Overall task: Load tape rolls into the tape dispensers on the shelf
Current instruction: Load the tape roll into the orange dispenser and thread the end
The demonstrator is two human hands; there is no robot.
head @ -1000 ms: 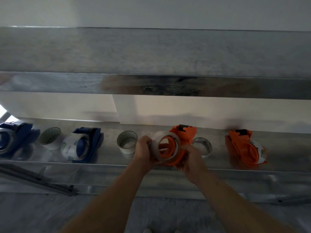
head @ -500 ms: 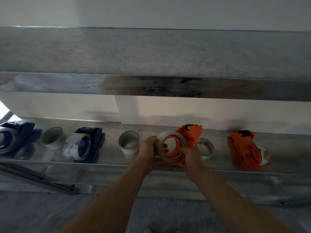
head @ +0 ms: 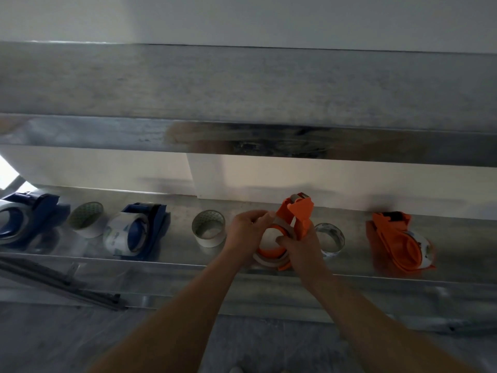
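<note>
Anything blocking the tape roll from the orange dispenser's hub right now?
Nothing visible. The left hand grips the tape roll and the right hand holds the orange dispenser. The roll already appears to ring its hub. The white roll and clear roll lie apart on the shelf.

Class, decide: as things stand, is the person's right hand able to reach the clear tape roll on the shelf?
Probably not yet: the right hand grips the orange dispenser. The clear tape roll lies just beside it, nothing between, so likely yes once freed.
</note>
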